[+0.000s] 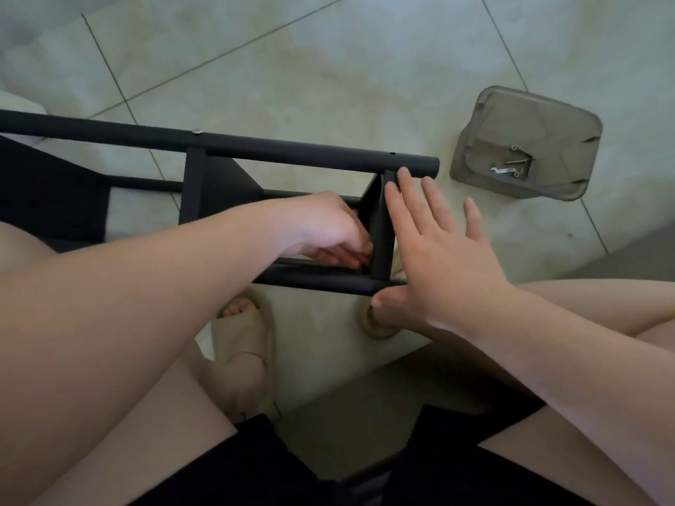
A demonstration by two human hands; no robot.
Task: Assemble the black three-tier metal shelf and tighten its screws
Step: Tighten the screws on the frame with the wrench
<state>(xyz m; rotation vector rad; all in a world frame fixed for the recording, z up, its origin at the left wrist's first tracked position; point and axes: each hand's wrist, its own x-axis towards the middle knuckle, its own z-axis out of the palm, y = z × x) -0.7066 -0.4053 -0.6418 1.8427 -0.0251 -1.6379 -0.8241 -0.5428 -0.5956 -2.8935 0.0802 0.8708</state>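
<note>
Head view: black shelf (292, 147) lies on its side on floor (328, 67). Left hand (328, 228) reaches inside frame, fingers curled beside end tier (382, 250); cannot tell whether grip holds anything. Right hand (445, 257) flat, grip apart, straight fingers against that tier.

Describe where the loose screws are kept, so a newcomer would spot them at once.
Start from the black shelf frame lying across the tiled floor. Past its right end, apart from it, sits a grey square tray holding screws and a small wrench. It is the only container in view.
</note>
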